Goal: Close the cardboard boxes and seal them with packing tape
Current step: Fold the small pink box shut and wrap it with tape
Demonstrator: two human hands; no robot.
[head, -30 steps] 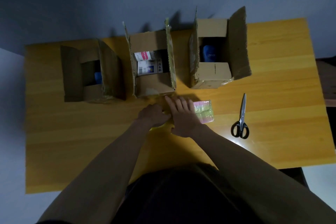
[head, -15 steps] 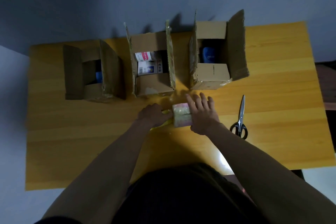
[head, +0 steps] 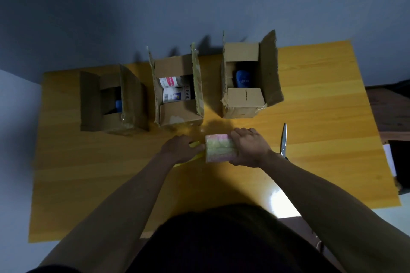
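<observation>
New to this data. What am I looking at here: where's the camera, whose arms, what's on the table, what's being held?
No machine here: a person works with bare hands, and the single camera sits on their head, looking forward and down. So the arms entering from the bottom are the wearer's own.

On the yellow wooden table stand three open cardboard boxes in a row: the left box, the middle box and the right box, all with flaps up and items inside. Scissors lie to the right, partly hidden by the right wrist.

The right hand holds a roll of packing tape in its grip. The left hand is at the roll's left side, fingers curled on what looks like the yellowish loose tape end; the dim light makes that hard to confirm.
</observation>
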